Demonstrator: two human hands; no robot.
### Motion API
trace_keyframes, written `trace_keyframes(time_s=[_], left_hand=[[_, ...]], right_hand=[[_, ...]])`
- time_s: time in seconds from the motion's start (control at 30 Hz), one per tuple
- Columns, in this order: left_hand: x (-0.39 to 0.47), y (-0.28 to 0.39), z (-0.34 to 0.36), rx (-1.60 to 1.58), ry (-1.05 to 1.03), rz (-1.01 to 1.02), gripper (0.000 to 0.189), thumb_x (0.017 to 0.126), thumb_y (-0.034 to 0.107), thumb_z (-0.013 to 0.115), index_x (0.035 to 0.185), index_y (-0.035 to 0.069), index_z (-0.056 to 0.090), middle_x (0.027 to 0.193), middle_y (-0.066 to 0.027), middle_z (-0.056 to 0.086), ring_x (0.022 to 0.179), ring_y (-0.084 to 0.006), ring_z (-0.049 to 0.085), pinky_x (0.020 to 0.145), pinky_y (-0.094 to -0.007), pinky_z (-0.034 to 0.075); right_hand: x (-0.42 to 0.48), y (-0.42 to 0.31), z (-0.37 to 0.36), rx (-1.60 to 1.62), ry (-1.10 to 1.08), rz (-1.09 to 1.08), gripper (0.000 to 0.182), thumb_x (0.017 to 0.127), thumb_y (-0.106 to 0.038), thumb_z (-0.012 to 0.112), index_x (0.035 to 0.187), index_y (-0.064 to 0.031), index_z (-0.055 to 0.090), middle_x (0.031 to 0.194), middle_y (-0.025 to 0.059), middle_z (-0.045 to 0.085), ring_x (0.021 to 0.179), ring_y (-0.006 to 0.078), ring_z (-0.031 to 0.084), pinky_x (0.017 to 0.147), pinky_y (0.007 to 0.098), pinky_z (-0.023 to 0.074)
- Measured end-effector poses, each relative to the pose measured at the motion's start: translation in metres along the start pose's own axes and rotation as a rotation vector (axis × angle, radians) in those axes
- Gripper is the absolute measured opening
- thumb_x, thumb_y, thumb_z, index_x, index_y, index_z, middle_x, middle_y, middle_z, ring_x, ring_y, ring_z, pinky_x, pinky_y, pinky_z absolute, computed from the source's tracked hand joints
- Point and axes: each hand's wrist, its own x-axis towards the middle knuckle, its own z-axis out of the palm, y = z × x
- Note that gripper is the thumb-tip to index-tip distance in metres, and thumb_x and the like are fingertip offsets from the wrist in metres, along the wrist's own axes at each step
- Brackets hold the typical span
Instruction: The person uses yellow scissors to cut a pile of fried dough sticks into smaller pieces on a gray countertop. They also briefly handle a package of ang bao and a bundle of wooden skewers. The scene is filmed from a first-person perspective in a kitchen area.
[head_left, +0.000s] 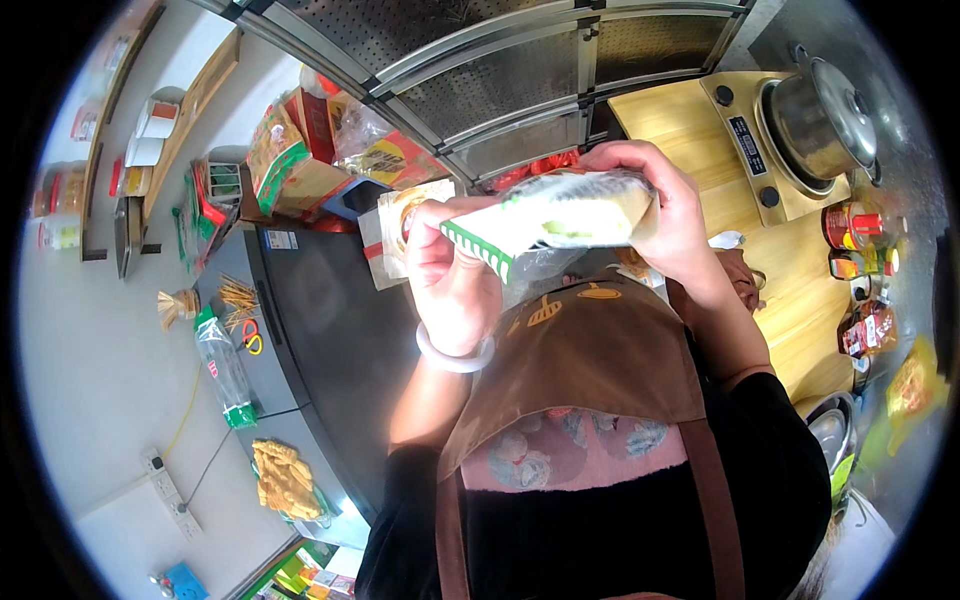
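Up in front of my chest is a partly clear plastic packet (577, 208) with a green-and-white striped end and pale contents. My left hand (454, 281), with a white bangle at the wrist, pinches the striped end. Around the opposite end curl the fingers of my right hand (664, 206). The packet is tilted, and its lower film hangs loose over the brown apron (592, 360). Glare hides what exactly lies inside.
To the right, a lidded steel pot (821, 120) stands on an electric cooker (750, 150) on a wooden worktop (795, 315), with several jars (855, 225) beside it. Cardboard boxes (300, 176) crowd the left back. Scissors (253, 337) and yellow gloves (285, 480) lie on a grey cabinet (322, 322).
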Motion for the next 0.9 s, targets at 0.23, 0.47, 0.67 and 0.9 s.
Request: trace_keyframes(time_s=[0.23,0.47,0.67,0.9], left_hand=[[-0.009,-0.001,0.013,-0.082,0.128,-0.093,0.011,0.093,0.002,0.057,0.101,0.004,0.049,0.108,-0.0094,0.060,0.086,-0.0129,0.058,0.072,-0.0261,0.048],[-0.013,-0.003,0.022,-0.061,0.120,-0.088,0.011,0.093,0.003,0.056,0.102,0.005,0.050,0.112,-0.0102,0.059,0.084,-0.0127,0.057,0.072,-0.0262,0.048],[-0.034,0.017,0.033,0.062,-0.218,0.142,0.009,0.090,0.004,0.059,0.094,0.001,0.052,0.109,-0.0190,0.060,0.089,-0.0256,0.063,0.074,-0.0401,0.054],[-0.022,0.047,0.067,-0.182,-0.390,0.293,0.020,0.084,-0.001,0.063,0.080,-0.009,0.046,0.090,-0.0410,0.059,0.078,-0.0488,0.066,0.064,-0.0528,0.058]], right_hand=[[-0.022,0.001,0.023,0.615,0.016,0.227,0.044,0.079,0.008,0.069,0.117,0.0032,0.048,0.106,0.0080,0.061,0.099,0.0129,0.061,0.082,0.0282,0.0557],[-0.022,-0.001,0.017,0.505,0.106,0.145,0.041,0.077,0.008,0.069,0.114,0.0022,0.052,0.109,0.0071,0.060,0.101,0.0119,0.059,0.087,0.0265,0.0491],[-0.022,-0.061,-0.009,0.178,0.135,-0.450,0.022,0.080,-0.011,0.065,0.097,-0.0016,0.054,0.099,0.0148,0.059,0.086,0.0346,0.063,0.066,0.0425,0.0505],[-0.011,-0.141,-0.033,-0.080,0.063,-0.532,0.024,0.075,-0.020,0.071,0.095,-0.0239,0.057,0.100,-0.0027,0.053,0.083,0.0295,0.062,0.061,0.0382,0.0360]])
